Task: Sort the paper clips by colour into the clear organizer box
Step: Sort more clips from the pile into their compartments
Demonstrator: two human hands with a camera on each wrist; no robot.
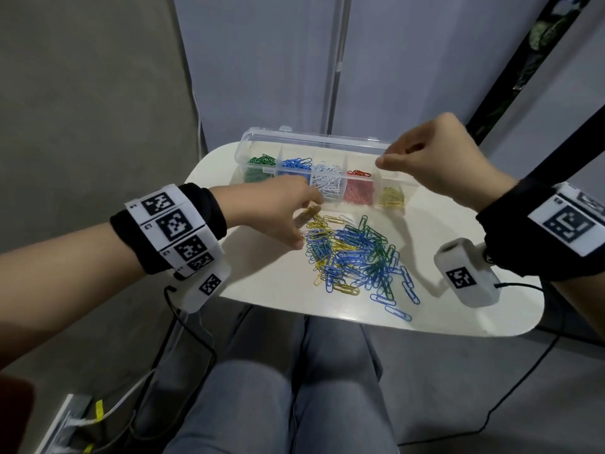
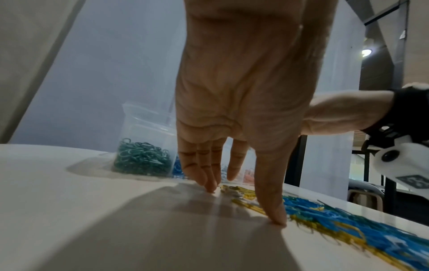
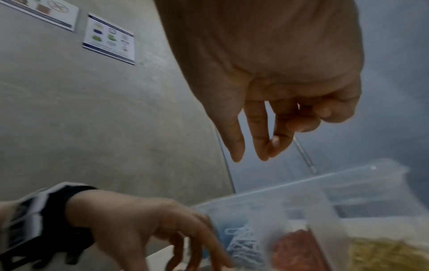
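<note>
Fingertips of the spread left hand [image 1: 278, 211] press the tabletop [image 1: 262, 276] beside the paper clips [image 1: 353, 257]; right hand [image 1: 435, 162] hovers over the organizer box [image 1: 258, 139], loosely curled, empty.

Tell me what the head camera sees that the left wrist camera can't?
Only the head view shows the whole box with its white clips and yellow clips, and the right hand above it. Only the left wrist view shows the left hand's fingertips touching the table. Both show the green clips and the loose pile.
</note>
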